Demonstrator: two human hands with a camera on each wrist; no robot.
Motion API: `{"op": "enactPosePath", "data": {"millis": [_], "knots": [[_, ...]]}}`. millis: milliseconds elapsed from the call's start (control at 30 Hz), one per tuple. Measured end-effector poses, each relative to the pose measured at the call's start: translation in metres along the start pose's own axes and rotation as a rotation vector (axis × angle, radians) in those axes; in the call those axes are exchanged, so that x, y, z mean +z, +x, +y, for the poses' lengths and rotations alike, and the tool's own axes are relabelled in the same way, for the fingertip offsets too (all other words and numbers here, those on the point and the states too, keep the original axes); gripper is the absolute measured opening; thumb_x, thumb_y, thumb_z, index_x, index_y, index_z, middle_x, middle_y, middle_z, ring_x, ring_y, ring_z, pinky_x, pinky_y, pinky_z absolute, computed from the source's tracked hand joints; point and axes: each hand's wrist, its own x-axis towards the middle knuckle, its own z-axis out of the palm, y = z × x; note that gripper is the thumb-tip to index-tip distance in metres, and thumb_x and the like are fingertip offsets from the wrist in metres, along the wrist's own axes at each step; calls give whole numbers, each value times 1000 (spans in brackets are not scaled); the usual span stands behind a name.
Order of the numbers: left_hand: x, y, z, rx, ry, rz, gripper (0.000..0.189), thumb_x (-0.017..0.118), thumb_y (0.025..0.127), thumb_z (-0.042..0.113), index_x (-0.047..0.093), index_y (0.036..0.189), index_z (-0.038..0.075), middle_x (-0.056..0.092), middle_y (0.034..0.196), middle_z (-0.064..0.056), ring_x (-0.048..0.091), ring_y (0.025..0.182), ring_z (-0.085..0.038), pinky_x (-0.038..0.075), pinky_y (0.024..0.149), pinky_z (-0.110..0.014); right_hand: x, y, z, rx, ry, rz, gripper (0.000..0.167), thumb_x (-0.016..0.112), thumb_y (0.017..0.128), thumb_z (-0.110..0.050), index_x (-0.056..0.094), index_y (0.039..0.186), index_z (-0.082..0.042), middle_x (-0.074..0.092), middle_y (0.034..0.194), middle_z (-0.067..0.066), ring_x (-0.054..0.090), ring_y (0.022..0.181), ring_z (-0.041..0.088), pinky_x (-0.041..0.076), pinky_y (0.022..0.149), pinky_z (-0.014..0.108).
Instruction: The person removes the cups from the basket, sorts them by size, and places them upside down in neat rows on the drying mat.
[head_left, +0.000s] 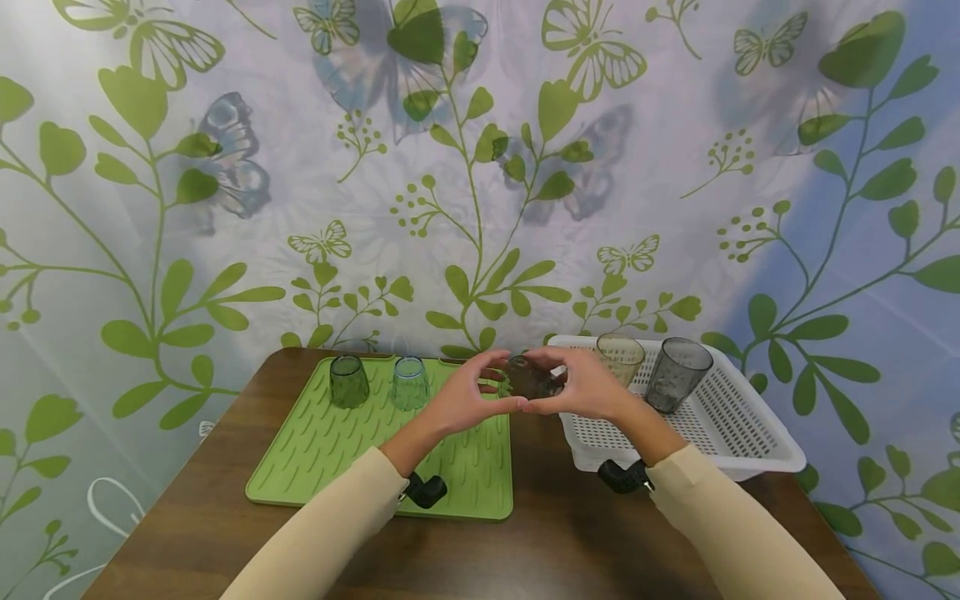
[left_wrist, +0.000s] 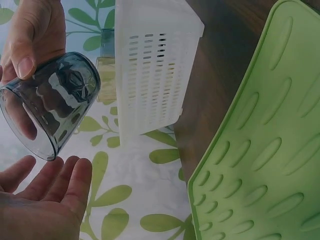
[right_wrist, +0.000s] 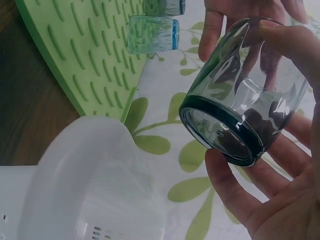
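Observation:
A grey-tinted, see-through glass tumbler (head_left: 529,380) is held in the air, tilted on its side, between both hands. My right hand (head_left: 581,383) grips it, thumb on one side and fingers curled round the other, as the right wrist view shows of the tumbler (right_wrist: 240,95). My left hand (head_left: 467,396) is close by the tumbler's mouth; in the left wrist view its extended fingers (left_wrist: 70,187) are just below the rim, not wrapped round it. In the head view the two thumbs meet in front of the glass.
A green ribbed drying mat (head_left: 457,475) lies on the brown table (head_left: 547,542), bearing an upside-down dark tumbler (head_left: 348,383) and pale blue tumbler (head_left: 410,387). To the right, a white perforated basket (head_left: 780,446) holds a yellowish glass (head_left: 621,357) and grey glass (head_left: 678,375). Behind hangs a leaf-patterned curtain (head_left: 480,167).

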Motion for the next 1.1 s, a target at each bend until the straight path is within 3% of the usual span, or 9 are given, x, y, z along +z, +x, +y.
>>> {"op": "enactPosePath", "data": {"millis": [267, 533, 800, 1100], "knots": [[0, 1, 1, -1, 11, 2, 78, 82, 87, 36, 47, 152, 14, 55, 146, -11, 61, 128, -31, 54, 107, -42, -1, 3, -1, -19, -7, -21, 74, 85, 79, -53, 62, 140, -16, 71, 122, 3, 66, 111, 20, 60, 90, 46], [0, 0, 0, 14, 18, 9, 74, 82, 88, 33, 49, 151, 12, 60, 137, -9, 63, 124, -30, 55, 104, -44, 1, 5, -1, -38, -23, -12, 72, 86, 79, -52, 65, 138, -17, 72, 120, -1, 67, 110, 18, 61, 87, 43], [0, 0, -2, 27, -3, 19, 73, 82, 88, 31, 50, 149, 8, 58, 144, -16, 64, 122, -29, 56, 103, -41, 2, 5, -2, -39, -48, -7, 71, 87, 78, -52, 65, 137, -19, 71, 120, -4, 67, 110, 17, 62, 86, 41], [-1, -1, -3, 30, -48, 44, 70, 82, 88, 26, 52, 148, 6, 60, 142, -13, 65, 123, -30, 55, 104, -44, 0, 2, -5, -35, -9, 6, 74, 90, 77, -45, 63, 140, -17, 70, 128, 0, 65, 114, 20, 60, 88, 43]]}}
